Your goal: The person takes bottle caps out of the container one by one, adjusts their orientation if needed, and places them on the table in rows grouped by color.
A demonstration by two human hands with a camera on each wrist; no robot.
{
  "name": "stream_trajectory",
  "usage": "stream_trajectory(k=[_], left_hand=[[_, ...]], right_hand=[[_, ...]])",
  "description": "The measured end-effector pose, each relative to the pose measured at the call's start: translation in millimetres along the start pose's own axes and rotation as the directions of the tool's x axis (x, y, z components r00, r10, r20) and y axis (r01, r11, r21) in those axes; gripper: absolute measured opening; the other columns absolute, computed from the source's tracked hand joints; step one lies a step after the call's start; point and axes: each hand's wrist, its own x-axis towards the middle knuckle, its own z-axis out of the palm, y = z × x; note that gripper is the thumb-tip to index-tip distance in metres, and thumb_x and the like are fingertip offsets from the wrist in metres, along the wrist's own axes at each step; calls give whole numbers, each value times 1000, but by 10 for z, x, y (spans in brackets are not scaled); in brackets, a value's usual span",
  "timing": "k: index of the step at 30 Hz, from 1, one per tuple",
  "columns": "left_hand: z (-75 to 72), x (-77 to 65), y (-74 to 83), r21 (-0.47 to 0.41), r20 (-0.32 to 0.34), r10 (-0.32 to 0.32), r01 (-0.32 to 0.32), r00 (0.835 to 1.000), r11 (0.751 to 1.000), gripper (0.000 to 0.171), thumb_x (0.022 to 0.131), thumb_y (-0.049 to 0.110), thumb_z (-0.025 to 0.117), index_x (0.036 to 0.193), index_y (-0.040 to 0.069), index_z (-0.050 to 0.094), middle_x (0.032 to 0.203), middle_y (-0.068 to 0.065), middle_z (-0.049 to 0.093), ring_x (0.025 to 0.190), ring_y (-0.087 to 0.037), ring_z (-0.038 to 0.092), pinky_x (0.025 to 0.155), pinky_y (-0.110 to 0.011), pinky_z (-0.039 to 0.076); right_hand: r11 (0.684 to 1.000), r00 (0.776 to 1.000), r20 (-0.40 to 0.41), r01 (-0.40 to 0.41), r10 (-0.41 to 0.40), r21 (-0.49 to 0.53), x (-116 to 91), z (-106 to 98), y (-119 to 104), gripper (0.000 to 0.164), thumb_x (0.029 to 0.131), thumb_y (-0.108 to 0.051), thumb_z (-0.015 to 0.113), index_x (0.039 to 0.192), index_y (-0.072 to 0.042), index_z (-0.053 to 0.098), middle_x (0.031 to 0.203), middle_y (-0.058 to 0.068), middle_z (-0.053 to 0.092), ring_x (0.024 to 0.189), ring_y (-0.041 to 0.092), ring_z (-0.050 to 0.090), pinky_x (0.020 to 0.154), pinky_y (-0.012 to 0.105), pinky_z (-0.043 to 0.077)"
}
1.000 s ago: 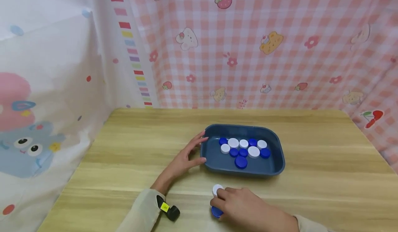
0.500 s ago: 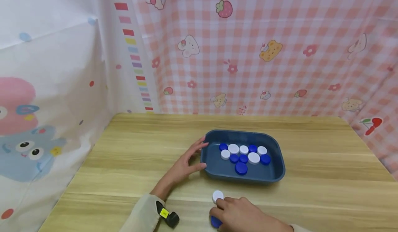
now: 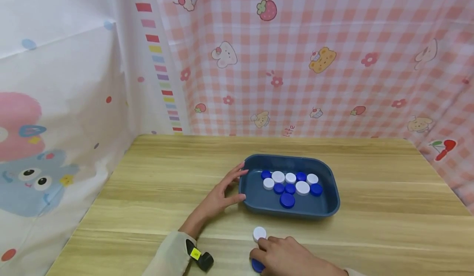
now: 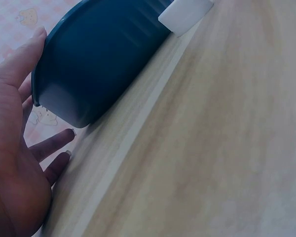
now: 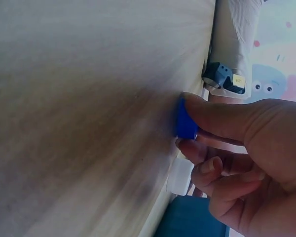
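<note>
A dark blue tray stands on the table with several blue and white bottle caps in it, among them a larger blue cap at the front. My left hand rests at the tray's left end, fingers and thumb spread and touching its rim. In front of the tray my right hand pinches a blue bottle cap between thumb and finger, on or just at the tabletop. A white bottle cap lies just beyond those fingers. My hand covers part of the blue cap in the head view.
The wooden table reaches back to a pink checked curtain. A white cloth with cartoon figures hangs at the left. A black wrist camera sits on my left sleeve.
The head view has tilted up, so the tray and hands appear slightly lower. My right hand stays on the blue bottle cap, and my left hand has stayed at the tray's rim.
</note>
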Motion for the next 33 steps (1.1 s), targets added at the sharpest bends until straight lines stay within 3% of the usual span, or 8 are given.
stream_trajectory(k=[7,16,20,24,29,33], left_hand=[[0,1,3,-4,4,-8,8,1000,1000,60,92,10,64,145,3,37,158,-10,18,125,-42,41,105,-60,26],[-1,3,12,-5,10,-17,17,1000,1000,60,92,9,64,145,6,37,158,-10,16,127,-41,39,105,-60,25],[15,10,-124,3,3,5,-5,1000,1000,61,92,9,64,146,6,36,158,-8,16,127,-40,40,104,-61,26],[30,17,-309,23,-7,8,-8,1000,1000,62,92,15,66,147,12,37,158,2,17,127,-33,41,105,-57,28],[25,13,-378,27,-10,-7,7,1000,1000,63,92,25,66,147,17,38,158,9,17,128,-26,42,106,-54,29],[28,12,-362,33,-14,-10,10,1000,999,63,92,24,66,147,16,38,158,8,17,127,-26,41,106,-55,29]], right_hand=[[999,1000,23,-1,0,38,-6,2,15,30,87,-39,69,112,-23,65,85,-15,50,69,-2,44,54,16,41],[999,1000,5,22,-22,32,-21,-1,20,30,87,-37,69,112,-22,64,84,-15,50,68,-2,43,53,15,40],[999,1000,18,6,-7,48,-24,-7,20,36,87,-46,66,116,-24,63,85,-14,51,69,-2,44,54,16,41],[998,1000,22,-10,9,59,-34,-43,9,41,87,-50,64,119,-26,61,88,-13,52,70,-1,45,56,16,43],[1000,999,-35,-1,0,-16,-61,-166,-39,38,89,-43,65,120,-24,61,89,-13,53,70,0,48,55,15,43],[999,994,-107,10,-14,-39,-95,-306,-60,36,90,-40,65,120,-21,62,90,-13,55,73,-1,51,59,16,45]])
